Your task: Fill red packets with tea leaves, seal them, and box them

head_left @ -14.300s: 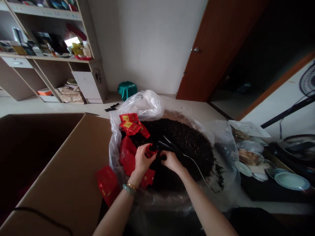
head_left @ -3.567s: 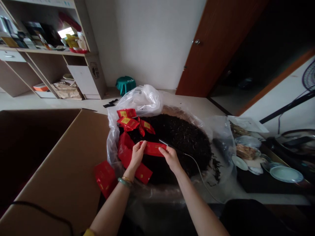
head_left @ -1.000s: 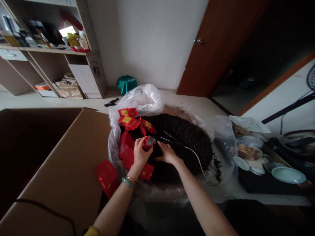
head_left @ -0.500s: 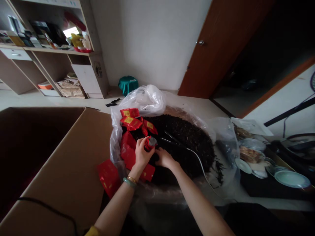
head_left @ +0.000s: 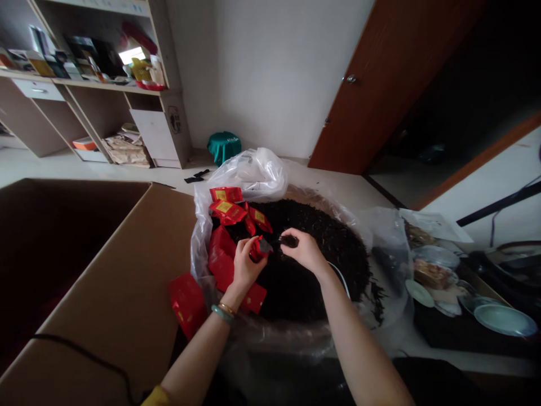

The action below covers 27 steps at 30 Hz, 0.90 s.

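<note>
My left hand (head_left: 244,268) is closed round a small red foil pouch (head_left: 259,248), its silvery mouth spread wide and facing up. Just to the right, my right hand (head_left: 307,252) pinches a clump of dark dried leaves (head_left: 289,241), which look like loose tea, near the pouch's mouth. Below both hands spreads a large heap of the same leaves (head_left: 329,223) in a clear plastic bag (head_left: 202,237). Several plump red packets (head_left: 227,211) with yellow labels rest on the heap's far left. Nearer me lies a larger red packet (head_left: 221,258), partly behind my left hand.
A big cardboard box (head_left: 122,270) stands open at the left, a red packet (head_left: 187,301) beside it. A white cord (head_left: 340,276) runs from under my right arm. Bowls (head_left: 505,317) and a clear tub (head_left: 435,265) sit at the right. Behind is a green-covered bin (head_left: 224,148).
The pouch, flat between both hands earlier, is now opened in my left hand. My right hand has dipped into the leaves and risen with a clump. One more packet lies on the heap than at first.
</note>
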Motion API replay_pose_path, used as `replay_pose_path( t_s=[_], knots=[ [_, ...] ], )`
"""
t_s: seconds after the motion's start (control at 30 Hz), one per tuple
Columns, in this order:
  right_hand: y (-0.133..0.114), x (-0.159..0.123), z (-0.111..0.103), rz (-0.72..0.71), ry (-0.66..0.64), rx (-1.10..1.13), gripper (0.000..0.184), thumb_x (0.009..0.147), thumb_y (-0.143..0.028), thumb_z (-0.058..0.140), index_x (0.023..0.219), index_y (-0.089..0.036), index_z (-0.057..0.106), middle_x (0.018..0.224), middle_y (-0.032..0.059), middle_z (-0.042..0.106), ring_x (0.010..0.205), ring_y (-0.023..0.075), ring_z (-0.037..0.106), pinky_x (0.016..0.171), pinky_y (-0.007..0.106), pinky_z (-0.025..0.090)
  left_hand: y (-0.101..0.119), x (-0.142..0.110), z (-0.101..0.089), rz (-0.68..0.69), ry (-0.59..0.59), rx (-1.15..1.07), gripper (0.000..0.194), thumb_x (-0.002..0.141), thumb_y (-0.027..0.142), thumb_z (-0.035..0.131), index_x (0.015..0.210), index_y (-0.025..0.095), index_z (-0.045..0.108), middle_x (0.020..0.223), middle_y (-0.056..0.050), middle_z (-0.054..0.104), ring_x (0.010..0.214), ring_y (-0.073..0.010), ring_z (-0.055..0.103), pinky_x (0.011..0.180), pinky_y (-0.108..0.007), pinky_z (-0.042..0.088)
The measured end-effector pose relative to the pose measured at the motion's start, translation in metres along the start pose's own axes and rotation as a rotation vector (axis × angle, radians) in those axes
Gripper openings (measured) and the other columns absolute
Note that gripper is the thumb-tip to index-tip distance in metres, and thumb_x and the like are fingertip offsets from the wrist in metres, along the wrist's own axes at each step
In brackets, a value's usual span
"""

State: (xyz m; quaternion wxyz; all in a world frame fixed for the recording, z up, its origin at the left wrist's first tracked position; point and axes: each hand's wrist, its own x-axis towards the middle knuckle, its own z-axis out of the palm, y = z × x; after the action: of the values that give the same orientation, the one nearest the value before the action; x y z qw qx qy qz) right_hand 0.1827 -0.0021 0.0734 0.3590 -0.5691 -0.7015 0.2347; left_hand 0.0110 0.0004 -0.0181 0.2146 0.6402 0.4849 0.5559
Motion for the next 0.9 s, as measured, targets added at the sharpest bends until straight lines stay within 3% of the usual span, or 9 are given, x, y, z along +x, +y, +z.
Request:
replay_pose_path(
  t_s=[0.23, 0.47, 0.67, 0.9],
  knots=[
    [-0.041, 0.009, 0.016, -0.165, 0.090, -0.039, 0.022, 0.069, -0.016, 0.063, 0.091, -0.020, 0.066, 0.091, 0.0032, 0.066, 0.086, 0.0176, 0.063, 0.083, 0.030, 0.048, -0.003, -0.001, 0.000, 0.013, 0.003, 0.001, 0.054, 0.065, 0.016, 0.070, 0.117, 0.022, 0.058, 0.105, -0.006, 0.055, 0.097, -0.0203, 0.058, 0.084, -0.035, 0.054],
    [-0.039, 0.001, 0.022, -0.177, 0.024, -0.028, 0.032, 0.068, -0.013, 0.067, 0.100, -0.021, 0.066, 0.102, 0.0056, 0.063, 0.096, 0.0187, 0.063, 0.090, 0.033, 0.049, -0.004, -0.001, 0.001, 0.047, 0.045, 0.026, 0.049, 0.064, 0.016, 0.070, 0.111, 0.022, 0.061, 0.100, -0.004, 0.054, 0.092, -0.0190, 0.059, 0.080, -0.033, 0.054],
    [-0.036, -0.007, 0.022, -0.159, -0.018, 0.098, 0.037, 0.073, -0.011, 0.061, 0.108, -0.021, 0.064, 0.109, 0.0073, 0.060, 0.093, 0.0171, 0.063, 0.072, 0.027, 0.056, -0.005, -0.001, 0.002, 0.032, 0.049, 0.030, 0.047, 0.064, 0.017, 0.071, 0.110, 0.022, 0.061, 0.099, -0.004, 0.055, 0.090, -0.0191, 0.059, 0.078, -0.033, 0.054],
    [-0.040, 0.001, 0.034, -0.218, -0.041, -0.237, 0.036, 0.076, 0.000, 0.053, 0.100, -0.022, 0.067, 0.096, 0.0061, 0.069, 0.097, 0.0210, 0.060, 0.091, 0.039, 0.048, -0.005, -0.001, 0.002, 0.061, 0.040, 0.078, 0.046, 0.064, 0.019, 0.071, 0.108, 0.021, 0.060, 0.098, -0.004, 0.055, 0.088, -0.0188, 0.059, 0.076, -0.032, 0.054]
  ],
)
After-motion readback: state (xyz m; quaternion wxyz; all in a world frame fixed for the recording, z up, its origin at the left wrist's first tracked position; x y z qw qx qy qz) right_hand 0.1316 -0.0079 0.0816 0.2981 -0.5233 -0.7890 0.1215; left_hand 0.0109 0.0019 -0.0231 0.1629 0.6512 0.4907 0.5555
